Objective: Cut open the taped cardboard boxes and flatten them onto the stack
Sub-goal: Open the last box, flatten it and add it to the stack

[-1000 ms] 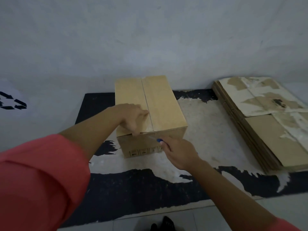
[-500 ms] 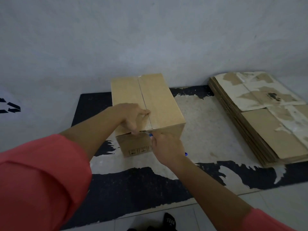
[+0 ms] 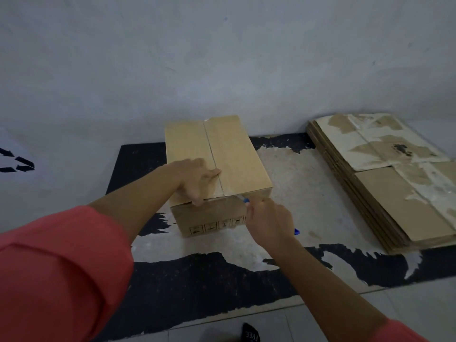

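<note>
On the mat [image 3: 197, 280] by the grey wall [image 3: 222, 58] sat the taped box [image 3: 237, 154]. The left hand [image 3: 197, 178] pressed flat on it; the right hand [image 3: 269, 220] gripped a blue cutter [image 3: 246, 200] at the near edge. Tape-slitting seemed in hand; next, a steady draw along the seam [image 3: 212, 154].

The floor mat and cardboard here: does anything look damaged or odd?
Yes. The black mat has its surface worn off in a large pale patch around the box. The top sheet of the flattened stack is torn and peeled in patches. The box itself looks intact.
</note>
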Motion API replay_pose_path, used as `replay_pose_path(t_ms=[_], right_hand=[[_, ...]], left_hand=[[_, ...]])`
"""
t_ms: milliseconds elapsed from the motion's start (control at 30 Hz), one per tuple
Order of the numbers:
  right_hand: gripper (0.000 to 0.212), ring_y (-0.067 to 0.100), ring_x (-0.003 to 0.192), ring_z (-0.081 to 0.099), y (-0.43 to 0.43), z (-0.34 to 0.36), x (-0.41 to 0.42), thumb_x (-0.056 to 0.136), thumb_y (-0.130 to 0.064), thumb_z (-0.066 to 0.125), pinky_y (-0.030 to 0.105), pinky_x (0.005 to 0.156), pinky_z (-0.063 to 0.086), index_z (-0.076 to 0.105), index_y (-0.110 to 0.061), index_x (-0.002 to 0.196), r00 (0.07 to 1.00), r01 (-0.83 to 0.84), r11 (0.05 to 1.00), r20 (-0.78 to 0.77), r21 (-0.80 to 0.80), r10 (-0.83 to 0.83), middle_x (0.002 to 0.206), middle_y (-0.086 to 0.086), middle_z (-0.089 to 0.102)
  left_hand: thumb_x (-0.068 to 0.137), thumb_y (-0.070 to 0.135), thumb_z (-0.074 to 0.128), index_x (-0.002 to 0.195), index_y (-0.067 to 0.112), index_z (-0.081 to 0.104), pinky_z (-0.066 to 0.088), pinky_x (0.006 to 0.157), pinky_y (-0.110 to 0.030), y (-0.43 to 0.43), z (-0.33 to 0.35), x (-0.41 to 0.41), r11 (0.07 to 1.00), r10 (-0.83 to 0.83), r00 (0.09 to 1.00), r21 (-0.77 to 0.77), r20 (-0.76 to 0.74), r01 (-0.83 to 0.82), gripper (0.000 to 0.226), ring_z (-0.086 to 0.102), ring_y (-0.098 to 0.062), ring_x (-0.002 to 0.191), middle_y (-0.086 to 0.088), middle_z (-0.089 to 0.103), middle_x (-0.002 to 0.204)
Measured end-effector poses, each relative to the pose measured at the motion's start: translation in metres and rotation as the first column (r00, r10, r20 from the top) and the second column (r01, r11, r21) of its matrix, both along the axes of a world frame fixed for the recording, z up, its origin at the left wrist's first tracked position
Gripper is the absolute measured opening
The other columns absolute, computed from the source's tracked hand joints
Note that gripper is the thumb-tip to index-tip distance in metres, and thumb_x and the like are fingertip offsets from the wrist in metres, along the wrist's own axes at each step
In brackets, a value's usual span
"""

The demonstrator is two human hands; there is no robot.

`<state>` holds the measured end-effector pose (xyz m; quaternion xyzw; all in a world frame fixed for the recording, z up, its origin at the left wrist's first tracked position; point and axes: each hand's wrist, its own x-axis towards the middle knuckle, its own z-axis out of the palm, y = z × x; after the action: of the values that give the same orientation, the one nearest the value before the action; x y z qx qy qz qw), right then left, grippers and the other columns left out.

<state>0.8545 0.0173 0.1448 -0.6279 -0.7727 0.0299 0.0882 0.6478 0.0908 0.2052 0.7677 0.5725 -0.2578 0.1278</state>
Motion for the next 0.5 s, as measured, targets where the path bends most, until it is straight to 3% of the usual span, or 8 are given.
replay_pose_path(t_ms=[100,233,300,400,500], right_hand=[[0.03,0.005,0.049,0.035,0.003,-0.002,0.018,0.102,-0.035,0.028,0.019,0.044,0.024,0.053,-0.02,0.097,1.0,-0.012,1.0,0.016,0.017,0.012,0.071,-0.006,0.043],[0.027,0.006,0.039,0.031,0.015,0.0,0.042,0.094,-0.034,0.043,0.018,0.038,0.019,0.064,-0.017,0.091,0.997,-0.049,0.983,-0.056,0.179,0.059,0.059,-0.007,0.046],[0.028,0.01,0.042,0.039,0.028,0.005,0.049,0.094,-0.035,0.042,0.02,0.039,0.024,0.063,-0.018,0.088,0.992,-0.055,0.977,-0.097,0.205,0.076,0.061,-0.006,0.049],[0.025,0.016,0.057,0.048,0.056,0.015,0.044,0.098,-0.032,0.041,0.026,0.049,0.032,0.057,-0.017,0.088,0.975,-0.024,0.991,-0.216,0.131,0.052,0.068,-0.002,0.05],[0.025,0.022,0.066,0.049,0.085,0.023,0.034,0.098,-0.03,0.041,0.031,0.057,0.034,0.057,-0.013,0.09,0.945,-0.031,0.999,-0.325,0.031,0.039,0.074,0.001,0.049]], left_hand=[[0.075,0.046,0.072,0.152,0.039,-0.003,0.039,0.101,-0.044,0.0,-0.001,-0.001,1.0,-0.015,0.999,0.007,-0.031,0.015,0.108,0.03,-0.033,0.131,-0.012,0.013,0.151],[0.075,0.045,0.072,0.152,0.038,-0.007,0.04,0.098,-0.045,0.0,-0.003,-0.001,0.999,-0.042,0.997,0.003,-0.058,0.043,0.11,0.029,-0.033,0.127,-0.013,0.011,0.149],[0.076,0.041,0.072,0.152,0.036,-0.008,0.037,0.104,-0.049,0.0,-0.003,-0.001,0.998,-0.056,0.997,-0.021,-0.058,0.054,0.11,0.021,-0.036,0.134,-0.013,0.004,0.153],[0.081,0.032,0.071,0.152,0.034,-0.011,0.021,0.116,-0.051,-0.004,-0.004,0.001,0.993,-0.117,0.992,-0.035,-0.056,0.115,0.108,0.0,-0.037,0.146,-0.012,-0.011,0.16],[0.09,0.023,0.061,0.152,0.033,-0.012,0.01,0.118,-0.049,-0.009,-0.005,-0.007,0.969,-0.243,0.961,0.022,-0.136,0.248,0.097,-0.009,-0.03,0.148,-0.009,-0.016,0.16]])
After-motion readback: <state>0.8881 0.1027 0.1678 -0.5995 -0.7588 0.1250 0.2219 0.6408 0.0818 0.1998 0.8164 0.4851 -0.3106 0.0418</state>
